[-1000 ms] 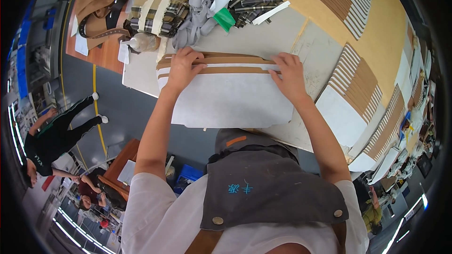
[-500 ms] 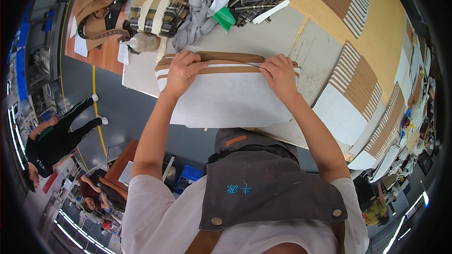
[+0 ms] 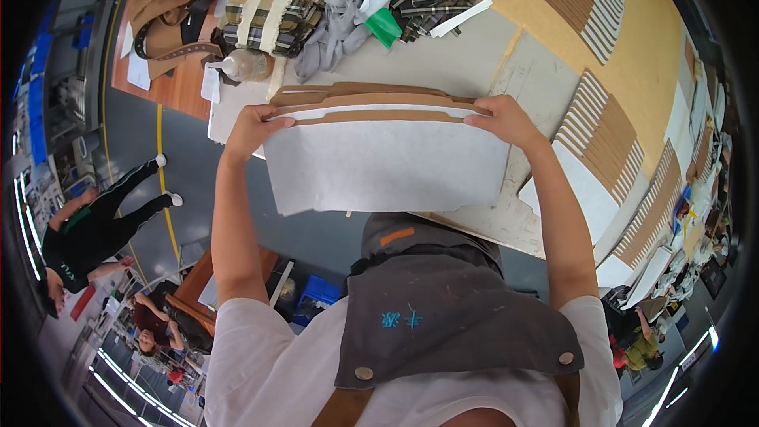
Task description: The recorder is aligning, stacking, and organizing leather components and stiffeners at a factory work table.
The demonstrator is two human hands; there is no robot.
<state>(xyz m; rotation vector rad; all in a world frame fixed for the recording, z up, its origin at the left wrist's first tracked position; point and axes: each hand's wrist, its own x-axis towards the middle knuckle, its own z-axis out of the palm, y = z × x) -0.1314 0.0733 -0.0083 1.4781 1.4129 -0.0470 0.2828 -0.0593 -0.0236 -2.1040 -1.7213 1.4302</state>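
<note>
A wide white-faced sheet with a brown top edge [image 3: 387, 166] hangs over the table's near edge. My left hand [image 3: 254, 131] is closed on its upper left corner, thumb on the front, the other fingers mostly hidden. At the upper right corner my right hand [image 3: 506, 120] pinches the same sheet. Right behind it lie more brown-and-white sheets [image 3: 379, 92], with their stepped brown edges showing. Whether my fingers also grip any of those, I cannot tell.
Fanned stacks of brown-and-white pieces [image 3: 605, 122] lie to the right. At the back are a plaid fabric bundle [image 3: 273, 16], grey cloth strips [image 3: 336, 28], a green scrap [image 3: 383, 28] and a squeeze bottle [image 3: 247, 66]. A person [image 3: 103, 209] stands across the aisle at left.
Both hands have moved apart, from the upper edge inward to the sheet's two upper corners. The top edges of the sheets now lie more exposed between them.
</note>
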